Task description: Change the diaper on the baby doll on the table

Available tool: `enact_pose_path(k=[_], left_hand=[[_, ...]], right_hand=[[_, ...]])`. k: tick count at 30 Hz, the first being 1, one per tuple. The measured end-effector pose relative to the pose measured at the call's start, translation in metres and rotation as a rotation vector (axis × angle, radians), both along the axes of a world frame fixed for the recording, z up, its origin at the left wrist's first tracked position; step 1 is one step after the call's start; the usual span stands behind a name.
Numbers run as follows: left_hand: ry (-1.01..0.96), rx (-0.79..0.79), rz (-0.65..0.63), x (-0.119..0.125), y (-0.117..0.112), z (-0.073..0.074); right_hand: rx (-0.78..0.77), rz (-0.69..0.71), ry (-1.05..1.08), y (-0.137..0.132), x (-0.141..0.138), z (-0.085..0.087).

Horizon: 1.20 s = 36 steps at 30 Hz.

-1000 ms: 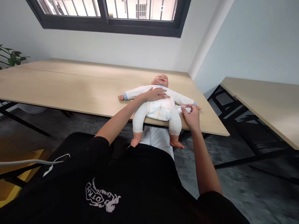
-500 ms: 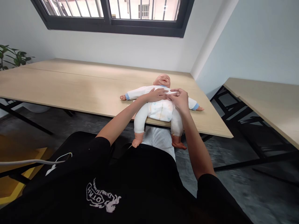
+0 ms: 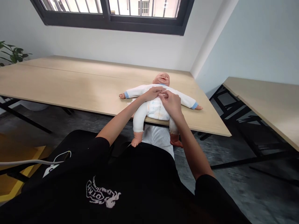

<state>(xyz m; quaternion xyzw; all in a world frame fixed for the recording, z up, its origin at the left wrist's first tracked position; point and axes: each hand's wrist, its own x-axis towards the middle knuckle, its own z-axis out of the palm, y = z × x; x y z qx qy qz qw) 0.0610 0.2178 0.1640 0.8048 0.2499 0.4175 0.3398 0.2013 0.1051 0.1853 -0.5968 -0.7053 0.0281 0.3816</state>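
Note:
A baby doll (image 3: 161,79) in a white top with blue cuffs lies on its back on the table, its legs hanging over the front edge. Around its hips is a white diaper (image 3: 157,110) with pale prints. My left hand (image 3: 153,93) rests at the diaper's upper edge on the belly, fingers bent together over it. Close beside it, my right hand (image 3: 172,102) pinches the diaper's waist near the middle. The fingertips of both hands almost meet, and they hide the waistband and what exactly lies between them.
The wooden table (image 3: 77,84) runs along the wall under a barred window (image 3: 144,21). A second table (image 3: 263,99) stands at right, across a gap. On the left are a plant (image 3: 15,54), a black chair (image 3: 77,140) and a white cable (image 3: 28,162).
My right hand has moved left across the doll's belly, closer to my left hand. The fingers of my left hand have drawn in from lying flat. The view has shifted slightly.

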Motion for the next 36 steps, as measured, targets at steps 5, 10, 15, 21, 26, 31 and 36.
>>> enact_pose_path(k=[5,10,15,21,26,31,36], left_hand=[[-0.157,-0.002,0.249,-0.032,-0.018,-0.006],[-0.013,-0.027,0.486,-0.087,-0.037,-0.037],[0.249,0.039,0.543,-0.120,-0.056,-0.058],[0.323,0.014,0.661,-0.123,-0.072,-0.057],[0.255,-0.034,0.681,-0.113,-0.075,-0.046],[0.020,-0.107,0.571,-0.103,-0.075,-0.042],[-0.341,-0.322,0.470,-0.096,-0.073,-0.041]], right_hand=[[0.009,0.165,-0.216,-0.019,-0.003,-0.011],[0.020,0.216,-0.360,-0.025,0.001,-0.019],[0.023,0.216,-0.364,-0.024,0.002,-0.021],[0.075,0.228,-0.316,-0.023,0.002,-0.025],[0.075,0.220,-0.312,-0.023,0.002,-0.026],[0.074,0.217,-0.324,-0.022,0.002,-0.027],[0.085,0.217,-0.315,-0.022,0.002,-0.028]])
